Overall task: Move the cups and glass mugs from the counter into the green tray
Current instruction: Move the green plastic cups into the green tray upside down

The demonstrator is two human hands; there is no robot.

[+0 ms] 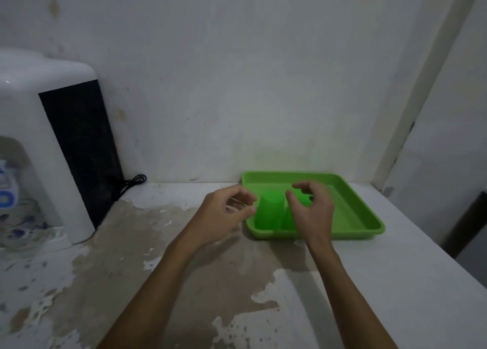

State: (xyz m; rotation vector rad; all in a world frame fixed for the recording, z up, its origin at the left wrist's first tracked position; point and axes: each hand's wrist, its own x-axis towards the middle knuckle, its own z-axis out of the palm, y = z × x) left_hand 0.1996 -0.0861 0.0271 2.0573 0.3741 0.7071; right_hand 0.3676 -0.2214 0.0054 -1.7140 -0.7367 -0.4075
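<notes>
A green tray (355, 206) lies on the counter against the back wall. Two green cups stand upside down in its near left part. One cup (270, 209) shows fully; the other cup (303, 200) is mostly hidden behind my right hand. My left hand (224, 211) hovers just left of the first cup with curled, parted fingers and holds nothing. My right hand (312, 211) hangs over the second cup with its fingers spread, apart from it. At the far left, glass mugs (23, 227) with blue flower prints stand under the dispenser.
A white and black water dispenser (47, 143) takes up the left side, with a black cable (131, 182) coiled behind it. The counter (184, 269) is white with worn brown patches. Its right edge drops off beside a dark object (469, 222).
</notes>
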